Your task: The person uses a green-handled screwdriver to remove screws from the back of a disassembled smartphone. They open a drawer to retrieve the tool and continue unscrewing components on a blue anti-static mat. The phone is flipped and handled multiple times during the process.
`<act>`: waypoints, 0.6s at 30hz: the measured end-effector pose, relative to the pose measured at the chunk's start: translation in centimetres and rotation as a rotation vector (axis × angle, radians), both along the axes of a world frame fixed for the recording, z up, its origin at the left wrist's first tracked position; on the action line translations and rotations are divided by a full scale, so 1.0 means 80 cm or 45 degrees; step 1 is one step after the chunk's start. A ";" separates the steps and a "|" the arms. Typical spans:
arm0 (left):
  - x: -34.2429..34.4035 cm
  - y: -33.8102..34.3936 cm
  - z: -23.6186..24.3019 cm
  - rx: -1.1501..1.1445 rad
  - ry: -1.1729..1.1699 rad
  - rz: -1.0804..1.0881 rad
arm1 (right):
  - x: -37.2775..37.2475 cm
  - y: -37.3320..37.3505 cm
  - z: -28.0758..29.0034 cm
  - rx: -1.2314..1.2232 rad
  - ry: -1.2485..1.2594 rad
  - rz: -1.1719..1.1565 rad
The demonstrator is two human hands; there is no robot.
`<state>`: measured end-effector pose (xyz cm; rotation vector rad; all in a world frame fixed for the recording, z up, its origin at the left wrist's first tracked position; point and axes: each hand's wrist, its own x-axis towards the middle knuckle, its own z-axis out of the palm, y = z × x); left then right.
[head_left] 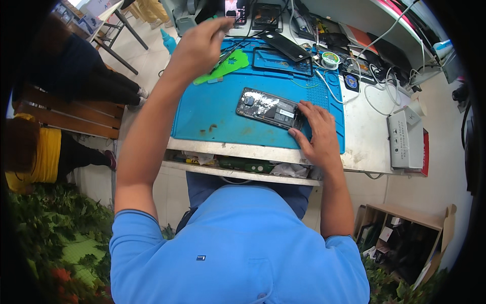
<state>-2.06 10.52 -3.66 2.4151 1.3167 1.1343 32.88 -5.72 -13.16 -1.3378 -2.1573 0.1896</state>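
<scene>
On the blue silicone mat point(207, 114) lies an opened phone point(268, 109), its battery and inner parts showing. My right hand point(316, 131) grips its right end, thumb at the lower edge and fingers at the upper corner. My left hand point(200, 48) is raised near the back of the bench with fingers curled and pinched; whatever it holds is hidden. Beside it, a lit phone screen point(234, 11) stands upright. A green leaf-shaped pad point(223, 71) with thin tools lies below the left hand. An empty black phone frame point(281, 66) rests behind the opened phone.
A blue bottle point(168, 43), a dark panel point(281, 44), a solder spool point(330, 61), cables point(385, 96) and a white box point(402, 139) crowd the bench point(364, 152). A shelf point(400, 218) stands lower right. Other people point(38, 154) are at the left on a wooden bench point(71, 121).
</scene>
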 end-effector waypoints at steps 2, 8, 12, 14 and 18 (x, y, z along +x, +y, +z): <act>0.007 0.096 -0.027 0.179 0.261 0.169 | -0.005 0.003 0.003 -0.003 0.021 0.019; 0.042 0.188 -0.067 -0.265 0.930 0.395 | -0.002 0.004 -0.001 -0.020 0.067 0.000; 0.020 0.190 -0.102 -0.138 0.802 0.365 | -0.005 0.005 0.000 -0.026 0.061 0.010; 0.014 0.192 -0.109 -0.130 0.805 0.378 | -0.006 0.005 0.001 -0.028 0.060 0.016; 0.022 0.192 -0.105 -0.230 0.829 0.397 | -0.004 0.005 0.002 -0.030 0.049 0.016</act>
